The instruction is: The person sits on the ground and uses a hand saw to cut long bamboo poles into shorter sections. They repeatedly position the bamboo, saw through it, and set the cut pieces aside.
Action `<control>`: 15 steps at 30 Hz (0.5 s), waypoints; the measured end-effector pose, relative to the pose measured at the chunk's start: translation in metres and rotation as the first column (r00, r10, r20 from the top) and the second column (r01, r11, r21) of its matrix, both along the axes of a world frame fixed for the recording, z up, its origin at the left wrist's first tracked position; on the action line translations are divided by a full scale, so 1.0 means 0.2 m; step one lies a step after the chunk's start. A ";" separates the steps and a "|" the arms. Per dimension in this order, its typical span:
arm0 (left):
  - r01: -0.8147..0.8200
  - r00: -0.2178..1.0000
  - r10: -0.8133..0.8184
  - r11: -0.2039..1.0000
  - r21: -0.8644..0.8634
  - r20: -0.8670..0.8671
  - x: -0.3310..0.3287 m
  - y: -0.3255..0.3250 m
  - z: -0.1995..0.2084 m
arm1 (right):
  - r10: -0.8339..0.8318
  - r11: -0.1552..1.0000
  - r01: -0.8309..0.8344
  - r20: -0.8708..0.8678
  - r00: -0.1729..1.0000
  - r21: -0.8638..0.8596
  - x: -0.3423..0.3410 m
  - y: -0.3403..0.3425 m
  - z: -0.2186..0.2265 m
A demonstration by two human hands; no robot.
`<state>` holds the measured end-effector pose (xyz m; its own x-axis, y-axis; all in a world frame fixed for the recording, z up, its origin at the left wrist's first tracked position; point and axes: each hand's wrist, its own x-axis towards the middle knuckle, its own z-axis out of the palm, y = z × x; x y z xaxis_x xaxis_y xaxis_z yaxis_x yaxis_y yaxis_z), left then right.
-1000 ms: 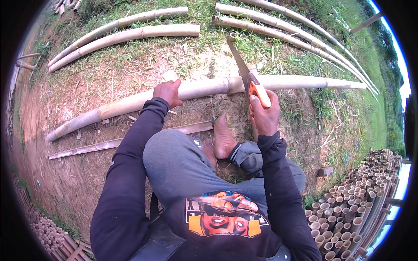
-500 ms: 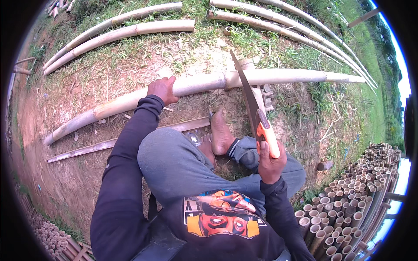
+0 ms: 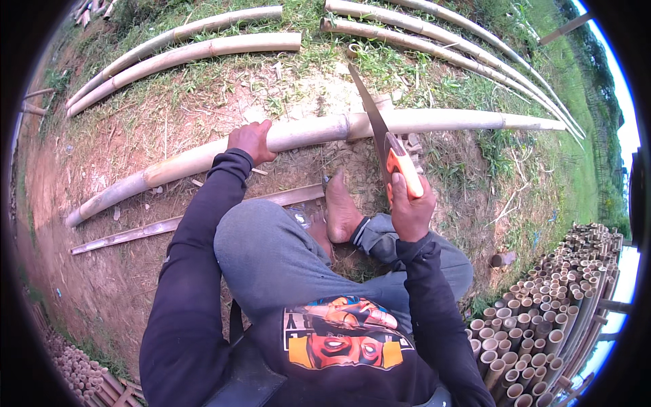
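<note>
A long pale bamboo pole (image 3: 305, 133) lies across in front of me, raised near its middle on a support that is mostly hidden. Wrapped round the pole left of its middle joint is my left hand (image 3: 251, 143). My right hand (image 3: 413, 206) is closed on the orange handle of a hand saw (image 3: 370, 105). The saw's blade crosses the pole just right of the joint, its tip pointing away from me. Whether the teeth have entered the bamboo I cannot tell.
A split bamboo strip (image 3: 163, 233) lies on the ground near my bare feet (image 3: 342, 210). Further bamboo poles (image 3: 183, 61) rest on the grass at the far side. Stacked cut bamboo tubes (image 3: 522, 325) stand at the lower right, with another stack (image 3: 81, 366) at the lower left.
My right hand has pushed the saw forward and slightly left, so more of the blade reaches past the pole. The left hand keeps its hold on the bamboo.
</note>
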<state>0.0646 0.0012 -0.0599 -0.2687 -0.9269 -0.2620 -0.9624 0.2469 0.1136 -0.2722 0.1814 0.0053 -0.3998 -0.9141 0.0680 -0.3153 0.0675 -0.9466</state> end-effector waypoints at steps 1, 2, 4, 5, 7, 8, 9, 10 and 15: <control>0.001 1.000 -0.001 1.000 0.021 0.012 0.00 0.01 -0.02 | -0.006 1.000 0.005 0.015 1.000 0.031 -0.01 0.23 0.07; -0.008 1.000 0.008 0.999 0.050 -0.008 0.01 0.00 -0.03 | -0.045 0.997 0.047 -0.026 0.999 0.068 -0.01 0.46 0.14; -0.004 1.000 0.004 1.000 0.017 -0.021 0.02 0.00 -0.07 | -0.008 1.000 0.007 -0.067 0.998 -0.015 0.00 0.75 0.23; 0.000 0.999 0.000 1.000 -0.003 -0.033 0.02 0.01 -0.09 | -0.036 0.998 0.037 0.014 0.999 -0.042 0.02 0.79 0.24; -0.004 1.000 0.004 1.000 -0.006 -0.025 0.02 0.01 -0.11 | -0.040 0.997 0.041 0.009 0.999 -0.059 0.04 0.60 0.17; -0.007 1.000 0.006 1.000 -0.012 -0.027 0.02 0.01 -0.10 | -0.034 0.999 0.034 0.006 0.999 -0.012 0.03 0.40 0.11; -0.006 1.000 0.006 1.000 -0.025 -0.029 0.01 0.01 -0.09 | -0.009 1.000 0.009 0.025 1.000 0.004 0.03 0.18 0.02; -0.003 1.000 0.003 1.000 -0.012 -0.024 0.01 0.02 -0.08 | 0.005 1.000 -0.003 0.051 0.999 -0.031 0.03 -0.07 -0.07; -0.013 1.000 0.014 0.998 0.058 -0.006 0.00 0.01 0.00 | 0.020 0.989 -0.028 -0.058 0.998 -0.142 -0.02 -0.21 -0.16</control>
<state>0.0651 0.0038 -0.0608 -0.2582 -0.9138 -0.3136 -0.9648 0.2268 0.1335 -0.2757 0.1401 -0.0267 -0.3694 -0.9028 0.2200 -0.3679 -0.0753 -0.9268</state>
